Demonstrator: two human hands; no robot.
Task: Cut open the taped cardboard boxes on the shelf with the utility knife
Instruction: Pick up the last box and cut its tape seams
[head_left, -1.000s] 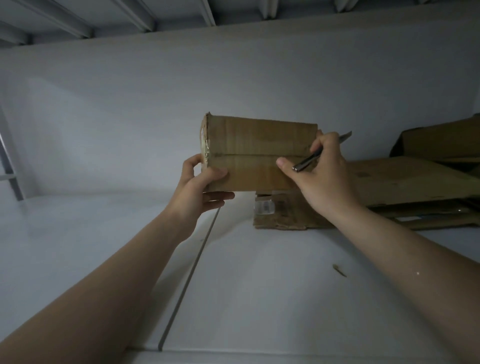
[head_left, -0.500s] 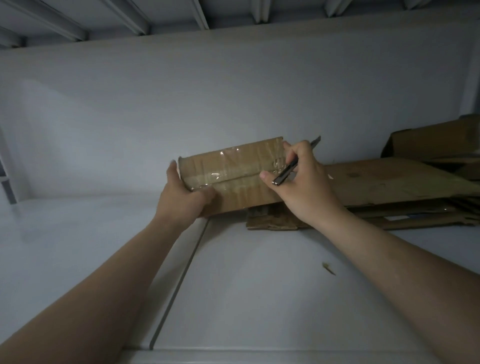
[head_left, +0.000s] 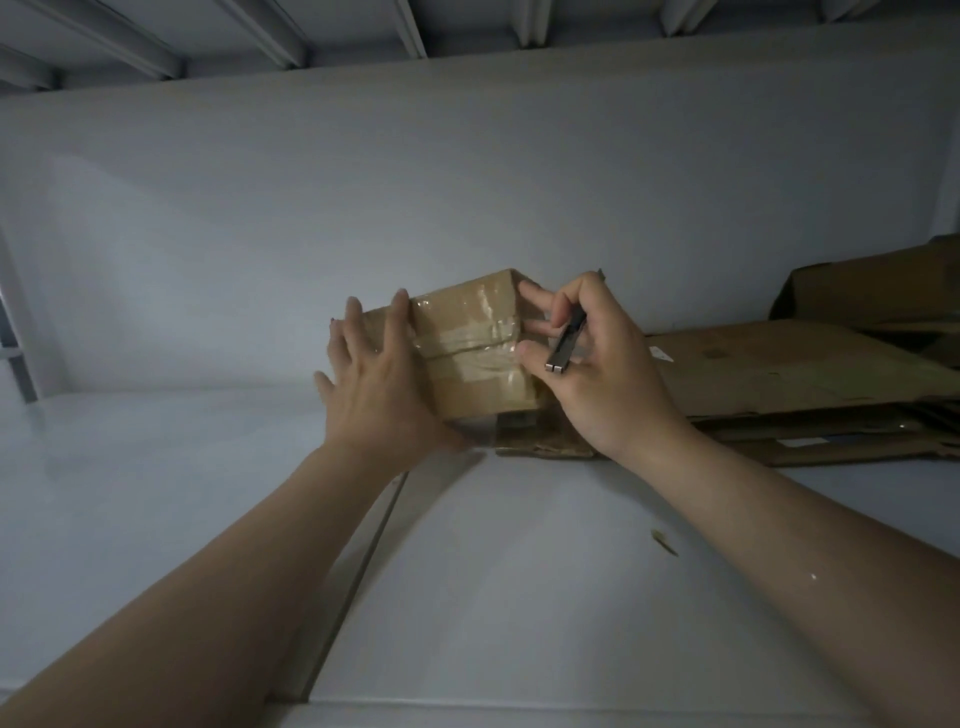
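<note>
- Left hand (head_left: 382, 384), head view: fingers spread and nearly straight, pressed flat on the left end of the box (head_left: 478, 358). It does not curl round it.
- Right hand (head_left: 602, 364): thumb and curled fingers pinch the knife (head_left: 567, 340). Its free fingertips touch the right end of the box.
- Box: between the two hands, far back on the shelf (head_left: 519, 571), close to the wall. Whether its base rests on the shelf or on the edge of the flat cardboard (head_left: 779, 374) cannot be told.
- Tape (head_left: 467, 345): one glossy band crosses the near face from left to right, hand to hand. This is the cut axis.
- Knife axis: diagonal, butt low and toward the camera, tip end up and away toward the wall. The blade is hidden.
- Key relation: the tape's right end lies just left of the knife, so the right hand is nearer.
- Judgement: the tip points away from the tape and needs turning onto the band. A leftward cut runs toward the left hand.
</note>
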